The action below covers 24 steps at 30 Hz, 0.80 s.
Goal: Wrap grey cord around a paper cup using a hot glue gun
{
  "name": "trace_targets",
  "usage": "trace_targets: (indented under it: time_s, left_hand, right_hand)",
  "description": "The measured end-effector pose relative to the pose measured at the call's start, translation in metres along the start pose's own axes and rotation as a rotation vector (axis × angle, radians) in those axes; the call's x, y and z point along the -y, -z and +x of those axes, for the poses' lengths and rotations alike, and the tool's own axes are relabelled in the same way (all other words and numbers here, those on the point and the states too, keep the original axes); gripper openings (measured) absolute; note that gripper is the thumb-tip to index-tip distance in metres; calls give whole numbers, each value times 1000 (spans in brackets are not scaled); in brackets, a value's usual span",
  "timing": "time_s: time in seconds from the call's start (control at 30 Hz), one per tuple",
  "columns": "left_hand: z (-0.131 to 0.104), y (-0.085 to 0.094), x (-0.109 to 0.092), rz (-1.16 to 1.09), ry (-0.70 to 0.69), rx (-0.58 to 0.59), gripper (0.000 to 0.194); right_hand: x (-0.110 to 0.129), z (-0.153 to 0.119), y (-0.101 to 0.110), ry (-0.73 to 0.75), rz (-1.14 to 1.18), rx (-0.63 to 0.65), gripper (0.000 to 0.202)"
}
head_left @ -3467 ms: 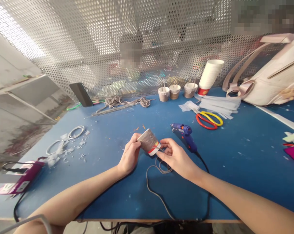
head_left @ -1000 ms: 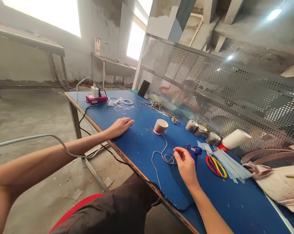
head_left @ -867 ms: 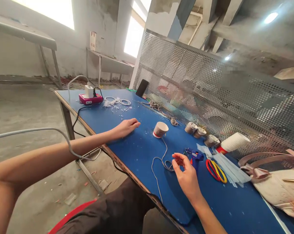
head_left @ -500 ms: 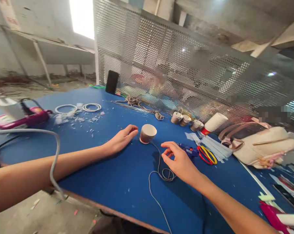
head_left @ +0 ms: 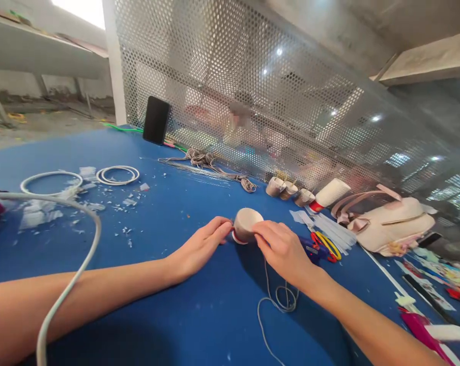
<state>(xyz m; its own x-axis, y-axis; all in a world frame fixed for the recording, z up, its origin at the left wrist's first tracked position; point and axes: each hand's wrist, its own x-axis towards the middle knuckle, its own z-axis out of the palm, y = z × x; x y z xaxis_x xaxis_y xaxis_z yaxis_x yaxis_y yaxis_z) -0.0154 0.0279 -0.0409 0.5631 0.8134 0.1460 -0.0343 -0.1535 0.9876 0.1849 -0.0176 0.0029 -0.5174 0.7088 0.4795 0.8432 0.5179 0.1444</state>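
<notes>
A small paper cup (head_left: 245, 226), its side wrapped in grey-brown cord and its lower edge red and white, is between my two hands above the blue table (head_left: 199, 310). My left hand (head_left: 201, 244) has its fingertips closed against the left side of the cup. On the other side, my right hand (head_left: 285, 249) pinches the right part of the rim between thumb and fingers. A thin grey cord (head_left: 285, 303) trails from the cup and lies in loops below my right hand. Whether the cup's base touches the table I cannot tell.
Behind my right hand lie a blue glue gun (head_left: 313, 250), red-and-yellow-handled scissors (head_left: 331, 246) and glue sticks (head_left: 335, 229). Several wrapped cups (head_left: 288, 190), stacked white cups (head_left: 332, 194) and a bag (head_left: 398, 223) stand farther back. A white cable (head_left: 87, 264) crosses my left forearm.
Both hands have come inward from either side and closed on the paper cup, which stood untouched before. The camera view has shifted too.
</notes>
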Motion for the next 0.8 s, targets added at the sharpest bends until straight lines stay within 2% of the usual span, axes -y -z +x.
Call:
trace_targets:
  time_s: [0.1, 0.23, 0.4, 0.6, 0.8]
  left_hand:
    - [-6, 2, -4, 40, -5, 29, 38]
    - [-13, 4, -11, 138, 1, 24, 36]
    - [-14, 3, -16, 169, 35, 24, 35]
    - [-12, 2, -16, 198, 62, 5, 34]
    - [-12, 4, -14, 287, 47, -32, 35]
  right_hand:
    - [-6, -4, -2, -33, 150, -46, 18]
    - [-13, -11, -8, -83, 256, -27, 25]
    - [-9, -19, -12, -140, 241, -79, 34]
    - [1, -9, -19, -50, 63, -78, 20]
    - [0, 1, -24, -21, 112, -107, 18]
